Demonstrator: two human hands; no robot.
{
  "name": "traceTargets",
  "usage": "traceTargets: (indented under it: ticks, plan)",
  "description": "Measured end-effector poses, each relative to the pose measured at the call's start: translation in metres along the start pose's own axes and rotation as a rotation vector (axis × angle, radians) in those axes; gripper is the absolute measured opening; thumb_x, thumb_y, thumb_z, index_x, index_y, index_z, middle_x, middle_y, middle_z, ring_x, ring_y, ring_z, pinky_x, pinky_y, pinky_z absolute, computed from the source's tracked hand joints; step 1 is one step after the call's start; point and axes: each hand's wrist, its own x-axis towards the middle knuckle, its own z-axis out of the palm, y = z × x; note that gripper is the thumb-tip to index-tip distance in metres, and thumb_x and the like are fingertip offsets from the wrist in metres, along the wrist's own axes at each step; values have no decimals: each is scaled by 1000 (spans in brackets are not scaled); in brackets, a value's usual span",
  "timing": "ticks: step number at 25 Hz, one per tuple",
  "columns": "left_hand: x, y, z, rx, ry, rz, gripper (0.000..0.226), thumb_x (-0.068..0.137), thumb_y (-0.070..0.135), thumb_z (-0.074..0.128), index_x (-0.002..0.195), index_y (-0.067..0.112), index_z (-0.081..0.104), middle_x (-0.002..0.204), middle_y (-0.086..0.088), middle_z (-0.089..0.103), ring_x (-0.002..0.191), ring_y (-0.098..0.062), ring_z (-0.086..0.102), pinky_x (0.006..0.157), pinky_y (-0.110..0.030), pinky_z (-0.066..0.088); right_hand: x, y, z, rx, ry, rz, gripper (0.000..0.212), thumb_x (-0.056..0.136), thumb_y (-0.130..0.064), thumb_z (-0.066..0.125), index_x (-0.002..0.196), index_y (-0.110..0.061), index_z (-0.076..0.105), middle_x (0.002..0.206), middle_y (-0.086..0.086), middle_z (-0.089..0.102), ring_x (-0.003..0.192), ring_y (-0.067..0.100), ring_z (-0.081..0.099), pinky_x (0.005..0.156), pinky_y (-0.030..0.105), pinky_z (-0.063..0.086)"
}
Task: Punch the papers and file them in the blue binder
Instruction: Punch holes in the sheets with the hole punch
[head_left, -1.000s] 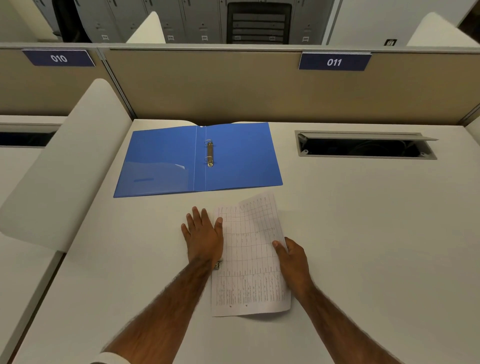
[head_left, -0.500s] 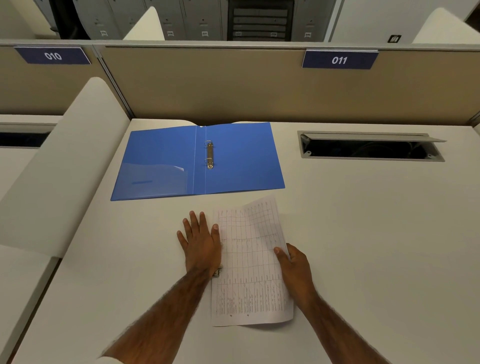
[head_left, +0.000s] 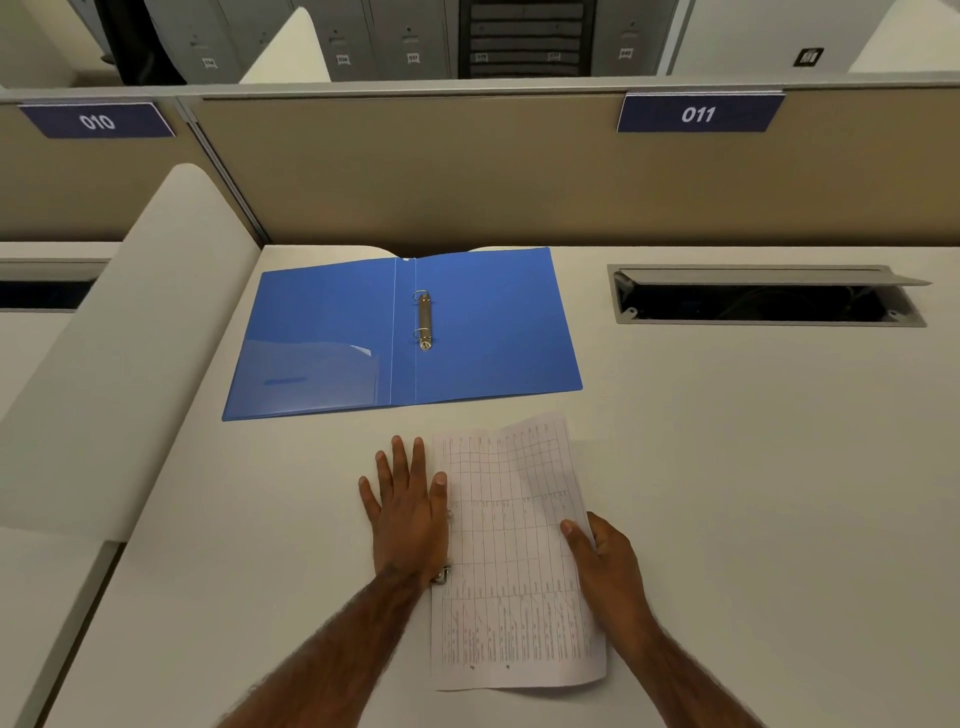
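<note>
The blue binder lies open and flat at the back of the desk, its two metal rings in the middle. The papers, a printed table sheet, lie in front of it. My left hand rests flat, fingers spread, along the papers' left edge. It covers a small metal object, of which only a bit shows at the wrist. My right hand pinches the papers' right edge between thumb and fingers; the edge curls up slightly.
A cable tray opening with its lid raised sits at the back right of the desk. A tan partition closes the back. A white curved divider stands along the left side.
Both hands and the papers stay in the same place on the desk. Only the camera view has shifted slightly.
</note>
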Motion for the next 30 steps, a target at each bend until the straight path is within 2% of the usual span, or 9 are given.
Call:
traceTargets:
  ticks: [6,15,17,19,21,24,26,27,30]
  plan:
    - [4,-4,2,49,-12,26,78,87,66,-19,156,28,-17,163,5,-25,150,-19,-25,121,-52,-14,2,-3,2,-35,0,23,10,100,-31,50,98,-36,59,98,-15,70,83,4,70,58,9,52]
    - [1,3,-7,17,-40,2,80,89,68,-9,158,26,-6,165,4,-19,152,-20,-19,120,-47,-18,-2,-9,0,-16,2,44,14,101,-33,49,111,-29,58,101,-17,66,89,1,66,61,9,49]
    - [1,10,-18,-101,-69,-32,77,94,66,5,158,24,10,167,1,-4,154,-21,-7,122,-46,-10,-2,-8,-2,-4,2,48,20,100,-34,50,114,-25,60,105,-13,67,91,3,67,64,11,51]
    - [-6,18,-30,-236,-29,-89,67,99,60,25,152,21,32,163,-4,24,151,-24,21,123,-47,14,-2,-6,-4,7,-6,57,27,99,-36,51,118,-20,62,110,-7,70,94,8,69,73,18,56]
    - [-20,21,-39,-278,50,-141,55,99,52,43,143,18,46,147,-7,48,133,-25,47,112,-46,39,-1,-6,-6,35,-14,75,30,99,-36,52,121,-19,63,113,-4,71,96,11,70,81,27,59]
    - [-45,23,-52,-427,-12,-221,45,96,45,55,133,19,50,126,-5,59,102,-18,63,78,-27,57,-2,-10,-9,42,-34,104,29,100,-33,49,123,-20,60,114,-4,68,96,8,67,74,21,54]
    - [-55,27,-59,-568,-71,-291,31,96,37,60,120,18,55,109,-4,66,77,-13,67,50,-14,50,-4,-13,-8,10,-46,105,31,100,-28,45,126,-18,58,118,-3,67,99,10,66,74,21,52]
    - [-56,28,-60,-620,-69,-315,24,95,33,62,113,16,58,100,-3,68,69,-13,67,44,-13,49,-5,-14,-8,-7,-48,101,32,100,-25,44,128,-16,58,119,-2,66,100,12,65,77,21,51]
    - [-51,26,-62,-616,-57,-346,11,94,22,64,102,15,65,92,1,67,68,-7,61,43,-10,43,-7,-15,-8,-54,-45,79,33,101,-19,43,129,-12,57,119,-1,64,103,15,61,83,23,49]
